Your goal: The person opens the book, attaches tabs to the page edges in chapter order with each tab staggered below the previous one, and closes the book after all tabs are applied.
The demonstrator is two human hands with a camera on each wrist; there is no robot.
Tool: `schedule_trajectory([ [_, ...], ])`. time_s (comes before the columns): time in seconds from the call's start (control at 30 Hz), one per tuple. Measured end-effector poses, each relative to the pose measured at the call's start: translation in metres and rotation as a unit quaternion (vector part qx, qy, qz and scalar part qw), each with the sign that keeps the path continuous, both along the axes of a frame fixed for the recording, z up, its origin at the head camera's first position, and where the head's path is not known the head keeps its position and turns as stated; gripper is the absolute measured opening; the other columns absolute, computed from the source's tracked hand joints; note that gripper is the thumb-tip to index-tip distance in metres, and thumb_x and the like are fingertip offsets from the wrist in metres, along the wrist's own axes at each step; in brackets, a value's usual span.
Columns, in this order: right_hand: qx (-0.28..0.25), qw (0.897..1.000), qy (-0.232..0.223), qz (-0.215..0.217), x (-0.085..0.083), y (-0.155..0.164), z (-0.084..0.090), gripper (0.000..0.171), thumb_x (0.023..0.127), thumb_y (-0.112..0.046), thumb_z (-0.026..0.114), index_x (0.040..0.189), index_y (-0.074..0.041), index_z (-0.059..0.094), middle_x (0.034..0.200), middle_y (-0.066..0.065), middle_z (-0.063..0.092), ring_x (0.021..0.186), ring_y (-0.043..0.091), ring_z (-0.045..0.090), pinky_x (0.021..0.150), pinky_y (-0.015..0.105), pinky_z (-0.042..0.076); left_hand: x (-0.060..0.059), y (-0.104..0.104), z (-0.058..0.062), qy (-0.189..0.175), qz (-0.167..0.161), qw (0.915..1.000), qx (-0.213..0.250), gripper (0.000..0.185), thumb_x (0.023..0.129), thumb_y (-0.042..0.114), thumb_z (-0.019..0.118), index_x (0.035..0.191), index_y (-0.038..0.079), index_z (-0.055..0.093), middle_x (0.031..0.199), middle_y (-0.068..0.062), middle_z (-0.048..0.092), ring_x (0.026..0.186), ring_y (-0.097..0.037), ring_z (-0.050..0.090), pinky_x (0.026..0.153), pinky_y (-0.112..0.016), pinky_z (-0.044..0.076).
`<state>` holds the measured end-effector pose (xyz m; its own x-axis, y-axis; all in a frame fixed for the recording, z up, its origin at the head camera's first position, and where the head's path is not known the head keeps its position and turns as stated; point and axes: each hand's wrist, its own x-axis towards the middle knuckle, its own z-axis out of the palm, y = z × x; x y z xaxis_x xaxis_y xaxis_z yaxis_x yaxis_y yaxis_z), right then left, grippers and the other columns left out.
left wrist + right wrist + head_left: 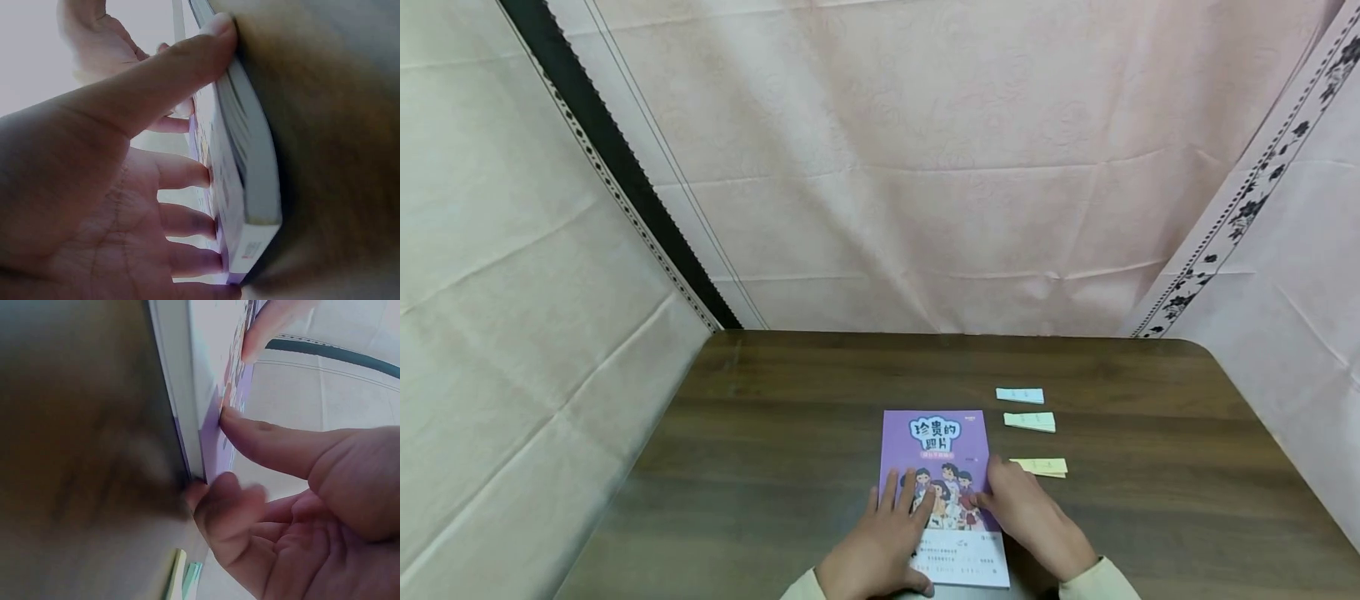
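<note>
A book with a purple cover and a white lower band lies on the table, its cover showing a group of cartoon children. My left hand rests on its left side with the fingers spread over the cover. In the left wrist view the left thumb reaches the lower edge of the book. At the right edge, my right hand pinches the book. The right wrist view shows the right thumb on the cover and curled fingers at the book's edge.
To the right of the book, a blue paper strip, a pale green strip and a yellow strip lie in a column on the wooden table. Pale cloth hangs behind the table and at both sides.
</note>
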<state>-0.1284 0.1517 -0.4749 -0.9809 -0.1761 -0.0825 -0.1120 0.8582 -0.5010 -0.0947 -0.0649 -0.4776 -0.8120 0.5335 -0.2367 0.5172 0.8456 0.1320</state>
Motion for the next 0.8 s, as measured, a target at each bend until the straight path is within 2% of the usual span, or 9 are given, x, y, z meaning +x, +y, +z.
schedule_trajectory([
  [0.13, 0.004, 1.000, 0.002, 0.005, -0.009, 0.001, 0.005, 0.034, 0.089, -0.010, 0.085, 0.102, 0.010, 0.060, 0.074, 0.007, 0.056, 0.063, 0.018, 0.053, 0.054, 0.034, 0.046, -0.007, 0.001, 0.003, 0.004, 0.003, 0.9999, 0.013, 0.115, 0.070, 0.064, 0.090, 0.162, 0.014, 0.042, 0.170, -0.023, 0.030, 0.155, -0.048, 0.028, 0.117, -0.063, 0.039],
  [0.27, 0.020, 1.000, -0.006, 0.005, -0.023, -0.001, 0.011, 0.047, 0.087, -0.010, 0.087, 0.114, 0.015, 0.059, 0.079, 0.011, 0.056, 0.066, 0.020, 0.056, 0.056, 0.036, 0.050, -0.014, 0.000, 0.004, -0.003, 0.002, 0.9998, 0.020, 0.114, 0.071, 0.062, 0.091, 0.163, 0.014, 0.042, 0.170, -0.022, 0.029, 0.156, -0.048, 0.026, 0.117, -0.064, 0.038],
  [0.4, 0.044, 0.999, -0.013, 0.019, -0.045, -0.003, 0.013, 0.077, 0.086, -0.014, 0.089, 0.138, 0.022, 0.047, 0.107, 0.031, 0.061, 0.085, 0.031, 0.066, 0.074, 0.048, 0.060, -0.018, 0.000, 0.005, -0.009, 0.006, 0.9996, 0.025, 0.114, 0.071, 0.060, 0.092, 0.162, 0.014, 0.042, 0.170, -0.022, 0.029, 0.157, -0.047, 0.025, 0.119, -0.063, 0.037],
  [0.5, 0.049, 0.998, -0.017, 0.021, -0.064, -0.003, 0.015, 0.090, 0.085, -0.016, 0.090, 0.146, 0.024, 0.038, 0.131, 0.048, 0.050, 0.106, 0.046, 0.066, 0.090, 0.057, 0.058, -0.020, 0.002, 0.006, -0.010, 0.007, 0.9995, 0.028, 0.114, 0.071, 0.059, 0.092, 0.162, 0.014, 0.043, 0.170, -0.022, 0.029, 0.157, -0.047, 0.025, 0.119, -0.063, 0.036],
  [0.57, 0.048, 0.999, -0.020, 0.017, -0.075, -0.002, 0.016, 0.092, 0.086, -0.017, 0.089, 0.147, 0.025, 0.035, 0.139, 0.052, 0.043, 0.112, 0.049, 0.064, 0.093, 0.058, 0.057, -0.021, 0.004, 0.006, -0.010, 0.008, 0.9995, 0.027, 0.113, 0.071, 0.059, 0.092, 0.162, 0.014, 0.043, 0.170, -0.022, 0.029, 0.157, -0.047, 0.025, 0.119, -0.063, 0.036],
  [0.67, 0.044, 0.999, -0.025, 0.002, -0.086, -0.002, 0.018, 0.083, 0.087, -0.019, 0.089, 0.142, 0.023, 0.044, 0.137, 0.048, 0.046, 0.101, 0.043, 0.066, 0.085, 0.054, 0.060, -0.024, 0.006, 0.007, -0.005, 0.010, 0.9996, 0.026, 0.113, 0.071, 0.059, 0.093, 0.162, 0.013, 0.044, 0.170, -0.022, 0.030, 0.156, -0.047, 0.026, 0.119, -0.063, 0.037],
  [0.73, 0.042, 0.999, -0.028, -0.008, -0.090, -0.003, 0.019, 0.075, 0.087, -0.020, 0.089, 0.136, 0.021, 0.050, 0.129, 0.041, 0.052, 0.089, 0.034, 0.063, 0.077, 0.048, 0.060, -0.025, 0.007, 0.007, -0.002, 0.012, 0.9997, 0.023, 0.114, 0.070, 0.059, 0.093, 0.161, 0.012, 0.044, 0.169, -0.023, 0.031, 0.156, -0.047, 0.027, 0.118, -0.063, 0.038],
  [0.8, 0.045, 0.999, -0.025, -0.013, -0.093, -0.005, 0.020, 0.072, 0.086, -0.022, 0.090, 0.132, 0.020, 0.053, 0.122, 0.036, 0.054, 0.084, 0.031, 0.060, 0.073, 0.047, 0.058, -0.026, 0.007, 0.008, 0.000, 0.014, 0.9997, 0.022, 0.114, 0.069, 0.059, 0.094, 0.161, 0.012, 0.045, 0.168, -0.023, 0.032, 0.156, -0.048, 0.027, 0.118, -0.063, 0.038],
])
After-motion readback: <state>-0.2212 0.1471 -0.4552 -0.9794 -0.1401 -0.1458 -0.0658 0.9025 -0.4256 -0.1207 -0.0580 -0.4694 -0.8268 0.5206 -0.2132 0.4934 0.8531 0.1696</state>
